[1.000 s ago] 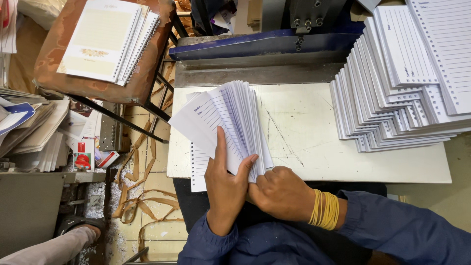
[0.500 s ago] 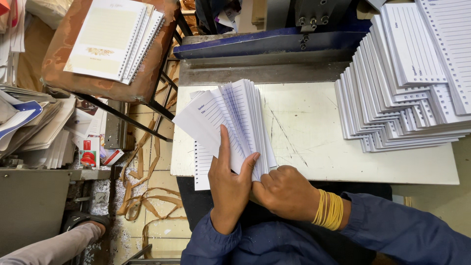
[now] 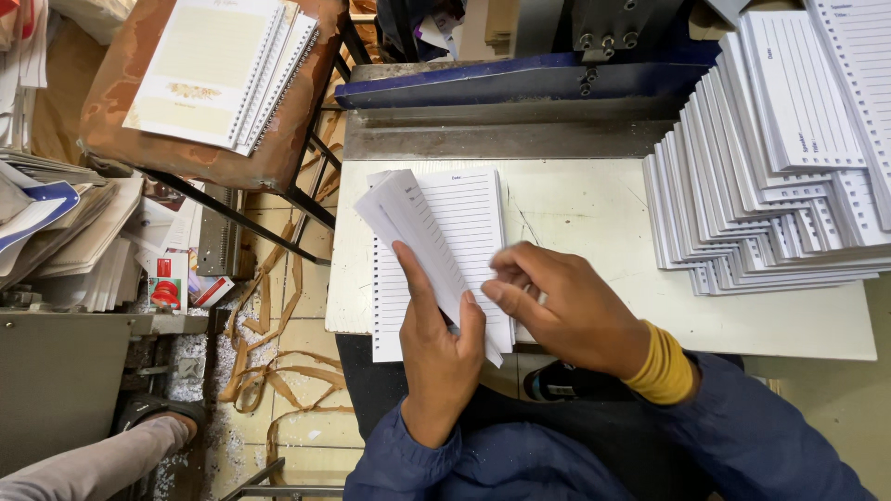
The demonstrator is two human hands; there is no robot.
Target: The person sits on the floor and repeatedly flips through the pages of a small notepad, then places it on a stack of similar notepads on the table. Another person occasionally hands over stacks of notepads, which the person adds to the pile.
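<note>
sheets: small stack of ruled, hole-punched sheets (image 3: 441,250) lying on the near left part of the white table (image 3: 594,223), tilted, top end toward 11 o'clock; upper sheets slid a little off the lower ones.
left hand: left hand (image 3: 436,334) at 6 o'clock of the stack, thumb and fingers grasping its lower edge, palm partly under it.
right hand: right hand (image 3: 557,306) at 4 o'clock of the stack, fingers bent and pressing on the lower right corner of the sheets; slightly blurred, so exact grip hard to tell.
wrist: yellow bands (image 3: 661,366) around the right wrist, blue sleeve behind.
table, 2 o'clock: big staggered piles of the same ruled sheets (image 3: 770,176), well apart from the hands.
table, 12 o'clock: grey and blue metal machine (image 3: 520,102) along the far edge.
10 o'clock: brown worn stool (image 3: 121,130) with spiral notebooks (image 3: 218,70) on top.
9 o'clock: heaps of paper (image 3: 65,232) on a shelf.
floor, 7 o'clock: brown paper strips (image 3: 269,371) and another person's foot in a sandal (image 3: 153,422).
</note>
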